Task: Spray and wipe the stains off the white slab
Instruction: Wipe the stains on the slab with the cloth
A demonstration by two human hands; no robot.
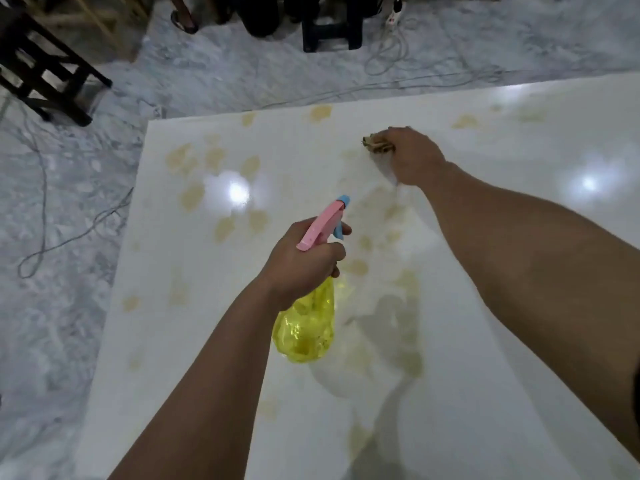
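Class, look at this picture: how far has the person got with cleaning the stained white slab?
Done: little. Only the patch near the right hand looks paler.
In hand: that hand presses a cloth onto the slab, while the left hand holds the spray bottle above it.
Left: most of it. Yellowish stains still dot the left side, the far edge and the near middle.

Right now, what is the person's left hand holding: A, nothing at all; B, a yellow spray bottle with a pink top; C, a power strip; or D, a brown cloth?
B: the left hand grips the neck of the yellow spray bottle, while the right hand presses the brown cloth on the white slab.
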